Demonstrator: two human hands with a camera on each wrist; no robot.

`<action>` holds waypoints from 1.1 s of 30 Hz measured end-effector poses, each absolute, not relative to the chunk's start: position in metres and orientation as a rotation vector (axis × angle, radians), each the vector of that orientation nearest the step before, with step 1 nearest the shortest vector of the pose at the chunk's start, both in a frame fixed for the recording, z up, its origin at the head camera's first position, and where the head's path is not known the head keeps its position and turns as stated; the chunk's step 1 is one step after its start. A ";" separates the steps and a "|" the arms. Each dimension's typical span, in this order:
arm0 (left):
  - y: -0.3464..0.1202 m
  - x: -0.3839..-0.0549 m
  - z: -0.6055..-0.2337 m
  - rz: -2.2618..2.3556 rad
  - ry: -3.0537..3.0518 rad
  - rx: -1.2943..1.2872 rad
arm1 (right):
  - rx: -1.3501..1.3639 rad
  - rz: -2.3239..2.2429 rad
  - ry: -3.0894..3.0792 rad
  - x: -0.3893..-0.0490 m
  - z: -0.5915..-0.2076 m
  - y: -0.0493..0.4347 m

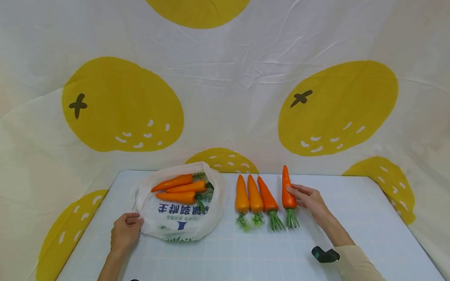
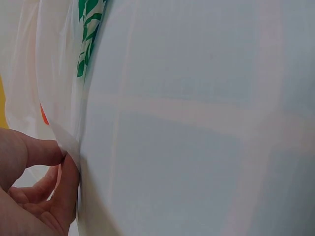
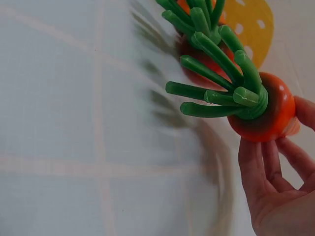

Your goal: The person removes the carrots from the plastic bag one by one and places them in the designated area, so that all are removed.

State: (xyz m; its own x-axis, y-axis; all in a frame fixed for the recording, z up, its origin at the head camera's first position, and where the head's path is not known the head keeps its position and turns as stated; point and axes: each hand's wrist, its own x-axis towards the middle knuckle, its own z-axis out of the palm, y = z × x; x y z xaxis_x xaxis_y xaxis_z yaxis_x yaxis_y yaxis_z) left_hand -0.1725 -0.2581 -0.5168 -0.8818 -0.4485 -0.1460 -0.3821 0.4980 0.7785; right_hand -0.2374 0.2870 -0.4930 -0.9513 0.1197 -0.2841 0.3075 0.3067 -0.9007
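A white plastic bag (image 1: 149, 224) with blue lettering and green print lies on the left of the table. My left hand (image 1: 126, 232) pinches its near left edge between thumb and fingers; the left wrist view shows the hand (image 2: 37, 182) on the thin film. Three orange carrots (image 1: 176, 198) lie at the bag, tips pointing left. On the right, my right hand (image 1: 310, 199) grips an orange-red carrot (image 1: 287, 192) from its right side, tip away from me. Its short green stalks (image 3: 216, 93) face the camera in the right wrist view.
Left of the held carrot, three more carrots stand in a row: two with feathery tops (image 1: 242, 199) and one with green stalks (image 1: 268, 198). The pale checked table (image 1: 232, 264) meets a white cloth (image 1: 231, 114) printed with yellow fruit behind.
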 end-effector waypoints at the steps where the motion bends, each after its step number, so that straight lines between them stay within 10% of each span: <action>1: -0.258 -0.172 -0.517 -1.351 -2.653 0.734 | 0.398 -1.703 2.408 -0.238 -0.495 0.287; 33: -0.260 -0.169 -0.516 -1.354 -2.668 0.690 | 0.192 -1.248 2.746 -0.236 -0.497 0.261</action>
